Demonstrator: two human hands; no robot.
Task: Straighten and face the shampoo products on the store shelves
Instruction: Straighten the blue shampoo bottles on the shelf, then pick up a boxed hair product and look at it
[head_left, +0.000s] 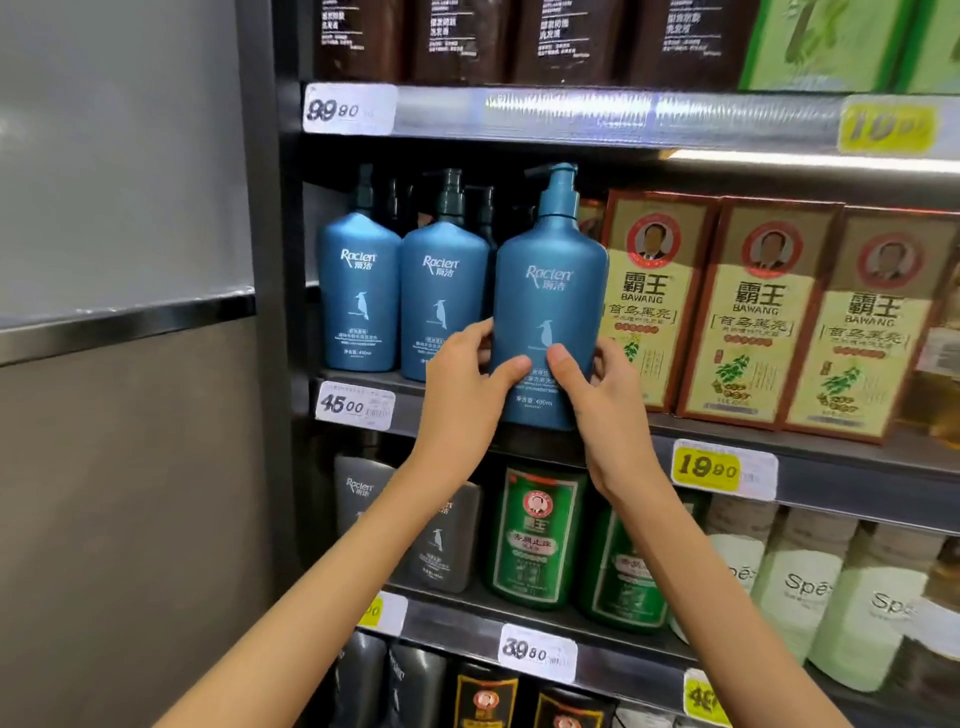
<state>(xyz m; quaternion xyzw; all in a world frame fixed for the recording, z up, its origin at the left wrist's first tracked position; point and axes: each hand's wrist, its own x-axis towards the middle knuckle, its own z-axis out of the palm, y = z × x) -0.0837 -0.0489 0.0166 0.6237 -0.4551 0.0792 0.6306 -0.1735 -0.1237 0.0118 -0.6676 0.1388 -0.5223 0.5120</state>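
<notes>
Head view: gripping the blue pump bottle (550, 291) low on both sides, left hand (462, 384) and right hand (608, 400) curled round it, front facing out. Held at the shelf lip (831, 475), ahead of two matching bottles (441, 301). Could topple forward if released overhanging, or bump the Bawang boxes (649, 306) alongside.

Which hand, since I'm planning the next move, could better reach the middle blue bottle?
Probably left: the left hand grips the held bottle beside the middle blue bottle; the right hand grips its far side.
</notes>
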